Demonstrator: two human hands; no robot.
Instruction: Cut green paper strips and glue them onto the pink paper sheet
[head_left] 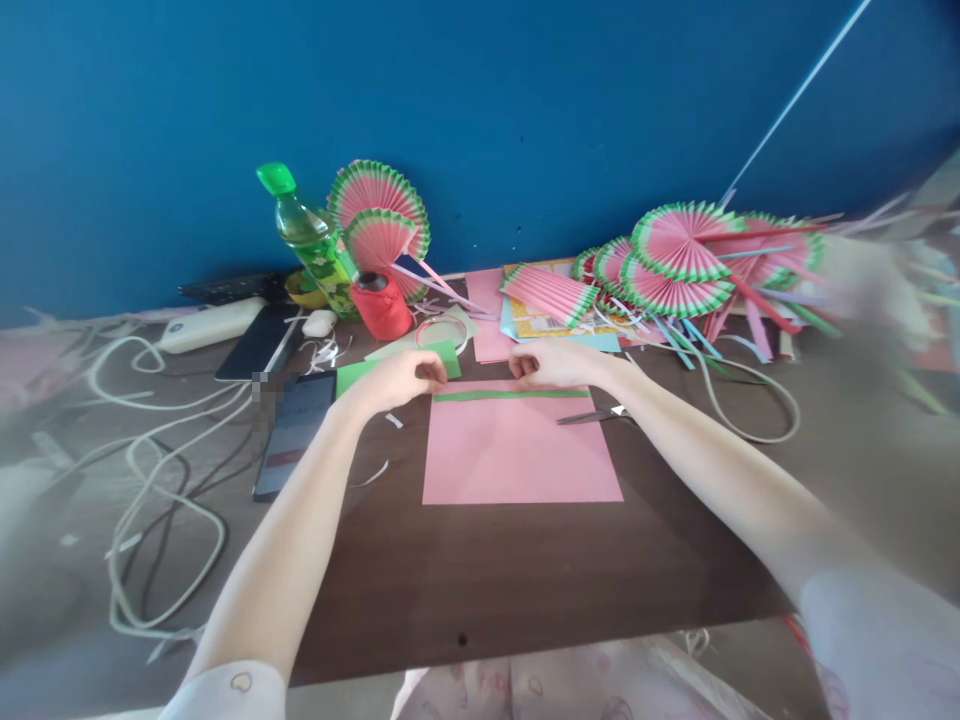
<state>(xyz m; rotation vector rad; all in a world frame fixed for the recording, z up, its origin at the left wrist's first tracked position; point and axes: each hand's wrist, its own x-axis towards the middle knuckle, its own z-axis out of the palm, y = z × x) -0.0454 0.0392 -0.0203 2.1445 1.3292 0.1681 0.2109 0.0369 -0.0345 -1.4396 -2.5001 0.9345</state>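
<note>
A pink sheet of paper (517,450) lies flat on the dark table, with a narrow green paper strip (525,395) along its far edge. At the strip's left end, my left hand (420,375) is closed, thumb and fingertips pinched together at the paper. My right hand (544,365) has its fingers curled and pinched at the far edge, right of the strip's middle. The fingertips partly hide what they grip. Scissors (589,416) rest with their blades on the sheet's right side, their handles hidden by my right forearm. Green paper (356,376) lies beside my left hand.
Pleated pink-and-green paper fans (682,245) are piled at the back right; others lean near a green bottle (311,235) and a red spool (382,305). A tape roll (442,332) lies behind my hands. A phone (296,435) and white cables (176,490) are at left.
</note>
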